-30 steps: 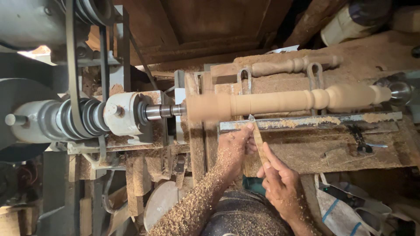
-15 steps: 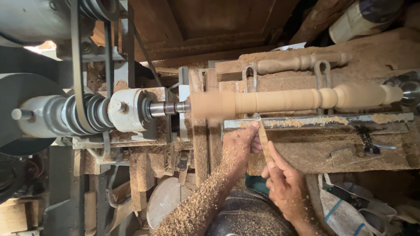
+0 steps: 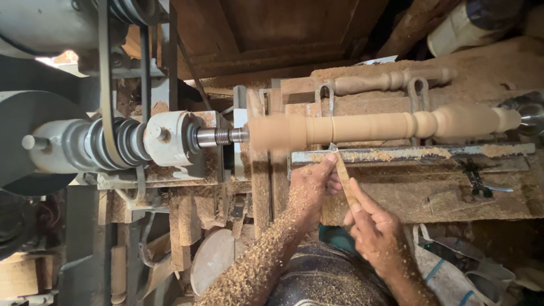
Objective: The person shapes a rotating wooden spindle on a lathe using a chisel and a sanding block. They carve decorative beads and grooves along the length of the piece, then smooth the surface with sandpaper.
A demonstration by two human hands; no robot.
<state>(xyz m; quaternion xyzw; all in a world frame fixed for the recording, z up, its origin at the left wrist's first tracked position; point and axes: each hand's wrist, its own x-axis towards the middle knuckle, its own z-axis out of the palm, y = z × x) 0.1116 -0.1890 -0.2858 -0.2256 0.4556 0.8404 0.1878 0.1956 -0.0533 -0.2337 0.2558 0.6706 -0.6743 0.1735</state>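
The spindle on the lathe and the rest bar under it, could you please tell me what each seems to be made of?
The spindle looks like pale bare wood: matte, unvarnished, with turned beads, and wood chips coat the left hand. The rest bar appears to be grey metal, dull and straight-edged, dusted with sawdust. The tool held by both hands, the right hand lower, is tan; its material is unclear.

A finished turned spindle (image 3: 391, 81) is laid on the far ledge, right of centre, amid sawdust. At the left, a grey stepped pulley (image 3: 107, 144) is wrapped by a dark drive belt (image 3: 105, 62) running up and away. A round wooden disc (image 3: 211, 260) is propped near the bottom centre. A white sack (image 3: 453, 272) is seen at the near right.
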